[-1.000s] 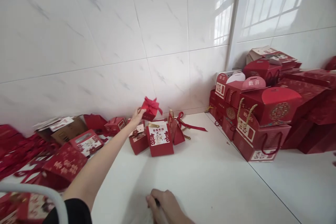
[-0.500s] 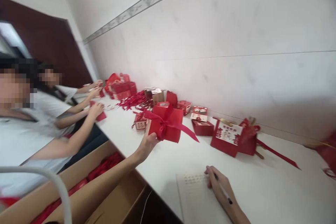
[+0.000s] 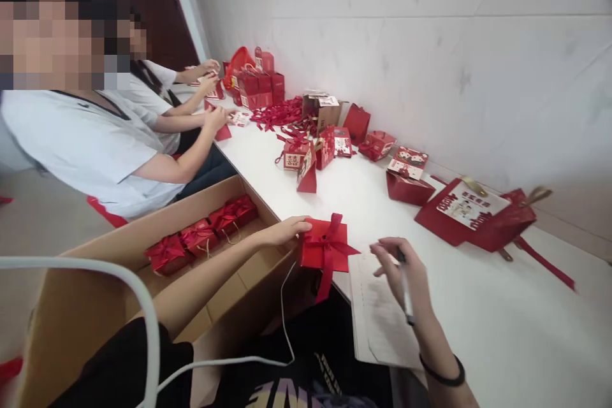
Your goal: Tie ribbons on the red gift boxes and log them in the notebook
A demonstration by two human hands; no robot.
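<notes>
My left hand [image 3: 287, 229] grips a red ribboned box [image 3: 325, 248] at the near edge of the white bench [image 3: 502, 306]; my right hand [image 3: 401, 271] pinches a pen [image 3: 406, 296] over a sheet of paper [image 3: 377, 325] — just beside the box; marble-tiled wall [image 3: 430, 64] behind; open carton [image 3: 201, 248] below holds similar boxes; two co-workers sit along the bench.

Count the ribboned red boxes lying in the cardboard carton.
4 ribboned red boxes in a row along the far wall of the cardboard carton. The left hand's forearm may hide more.
</notes>
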